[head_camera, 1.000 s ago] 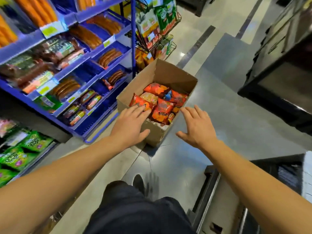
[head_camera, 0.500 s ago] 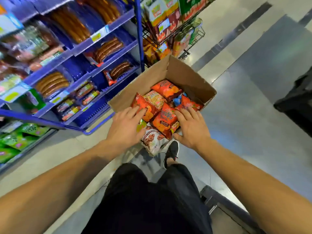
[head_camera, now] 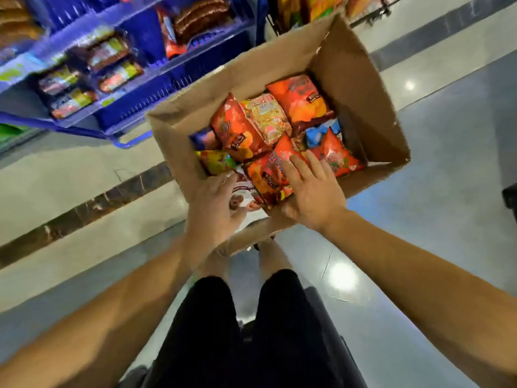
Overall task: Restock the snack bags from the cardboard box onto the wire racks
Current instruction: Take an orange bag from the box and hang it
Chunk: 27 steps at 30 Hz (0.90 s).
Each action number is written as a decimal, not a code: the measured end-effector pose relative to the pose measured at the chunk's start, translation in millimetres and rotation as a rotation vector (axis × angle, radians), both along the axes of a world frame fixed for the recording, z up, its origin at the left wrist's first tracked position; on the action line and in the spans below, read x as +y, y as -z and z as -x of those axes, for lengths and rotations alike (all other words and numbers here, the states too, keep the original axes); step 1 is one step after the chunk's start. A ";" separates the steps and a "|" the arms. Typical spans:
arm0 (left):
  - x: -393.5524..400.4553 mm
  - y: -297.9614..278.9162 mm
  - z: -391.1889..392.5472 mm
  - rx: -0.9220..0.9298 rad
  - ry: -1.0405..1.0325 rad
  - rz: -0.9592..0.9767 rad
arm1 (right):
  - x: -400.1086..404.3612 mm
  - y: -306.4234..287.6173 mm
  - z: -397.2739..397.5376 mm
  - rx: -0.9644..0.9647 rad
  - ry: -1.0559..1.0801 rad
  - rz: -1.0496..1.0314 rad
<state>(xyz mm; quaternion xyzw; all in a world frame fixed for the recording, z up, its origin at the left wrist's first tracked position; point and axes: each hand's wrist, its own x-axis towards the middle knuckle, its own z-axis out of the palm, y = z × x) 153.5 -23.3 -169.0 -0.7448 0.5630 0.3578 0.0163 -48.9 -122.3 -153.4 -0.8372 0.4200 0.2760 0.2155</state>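
Note:
An open cardboard box (head_camera: 352,68) sits on the floor in front of me, holding several snack bags, mostly orange-red, with a yellow one (head_camera: 265,119) and a blue one among them. My right hand (head_camera: 310,194) reaches over the box's near wall, its straight fingers resting on an orange bag (head_camera: 265,177) and its neighbour. My left hand (head_camera: 215,211) hovers over the box's near left corner, fingers extended above a white bag (head_camera: 246,191) that it partly hides. The wire rack (head_camera: 319,7) with stocked bags stands just beyond the box at the top edge.
A blue shelf unit (head_camera: 167,88) with packaged sausages stands to the left of the box, its base close to the box's left wall. Glossy tiled floor (head_camera: 447,191) stretches to the right. My legs in black shorts (head_camera: 251,331) are directly below the box.
The view has tilted down and closer over the box. My right hand slid left onto the near orange bag; my left hand moved back to the near corner over the white bag.

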 end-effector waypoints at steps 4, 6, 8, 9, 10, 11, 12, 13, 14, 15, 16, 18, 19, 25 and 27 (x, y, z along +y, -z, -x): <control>-5.7 82.8 -0.3 0.019 -0.028 -0.070 | -9.0 74.4 -8.6 0.033 0.026 -0.071; -8.3 120.3 0.8 0.010 -0.015 -0.097 | -13.5 110.6 -11.8 0.046 0.027 -0.082; -9.0 153.9 5.1 -0.022 -0.022 -0.149 | -17.0 144.9 -14.8 0.057 0.019 -0.081; -10.3 169.2 9.4 -0.032 -0.032 -0.185 | -19.0 162.1 -16.4 0.061 0.025 -0.085; -9.8 186.1 13.8 -0.036 -0.048 -0.228 | -20.7 177.7 -18.7 0.066 0.032 -0.097; -8.1 202.7 17.8 -0.032 -0.088 -0.274 | -21.8 192.9 -21.0 0.069 0.040 -0.112; -6.5 218.9 21.7 -0.028 -0.134 -0.318 | -22.6 207.1 -23.3 0.072 0.050 -0.128; -5.0 233.3 25.2 -0.029 -0.173 -0.362 | -22.5 220.2 -24.9 0.077 0.058 -0.144; -3.6 246.7 27.9 -0.029 -0.214 -0.408 | -22.1 232.4 -26.1 0.084 0.058 -0.158; -2.3 258.4 30.2 -0.021 -0.261 -0.456 | -21.2 243.4 -26.3 0.091 0.055 -0.164; -1.0 268.4 31.9 -0.006 -0.314 -0.502 | -20.1 252.5 -26.2 0.097 0.052 -0.162; 2.4 283.0 34.2 0.030 -0.407 -0.560 | -18.0 266.3 -25.2 0.102 0.055 -0.152; 4.8 289.4 36.1 0.049 -0.450 -0.566 | -17.6 271.2 -24.4 0.101 0.062 -0.153; 9.7 289.4 40.2 0.069 -0.587 -0.458 | -19.8 275.4 -21.6 0.045 0.090 -0.186; 7.2 271.9 36.6 0.067 -0.611 -0.381 | -21.9 267.2 -21.4 0.031 0.117 -0.193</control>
